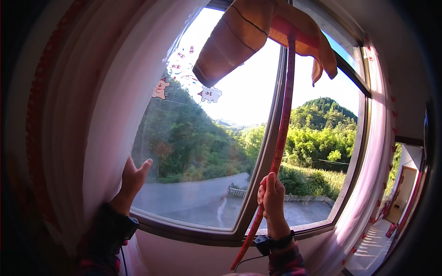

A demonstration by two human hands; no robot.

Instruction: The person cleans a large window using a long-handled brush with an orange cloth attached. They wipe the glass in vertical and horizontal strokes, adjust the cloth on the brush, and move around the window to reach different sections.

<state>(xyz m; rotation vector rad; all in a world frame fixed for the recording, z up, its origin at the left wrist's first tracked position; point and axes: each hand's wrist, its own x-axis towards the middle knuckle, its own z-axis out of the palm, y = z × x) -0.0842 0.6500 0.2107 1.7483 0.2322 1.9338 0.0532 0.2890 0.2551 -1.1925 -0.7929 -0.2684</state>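
Observation:
My right hand (272, 195) is closed round a long red pole (284, 110), held nearly upright in front of the window frame. Over the pole's top end hangs an orange-brown cloth (239, 30) with dark lines; its folds drape to both sides, high against the glass. What the pole's head looks like is hidden under the cloth. At the inner edge of the left curtain (103, 106), pale pink and sheer, my left hand (133, 177) is raised with its thumb spread away from the fingers. It holds nothing that I can see.
The sliding window (202, 193) has a dark metal frame, with cartoon animal stickers (210, 94) on its left pane. A second pink curtain (363, 184) hangs at the right. Beyond it is a doorway (403, 193). Small devices with cables sit on both my wrists.

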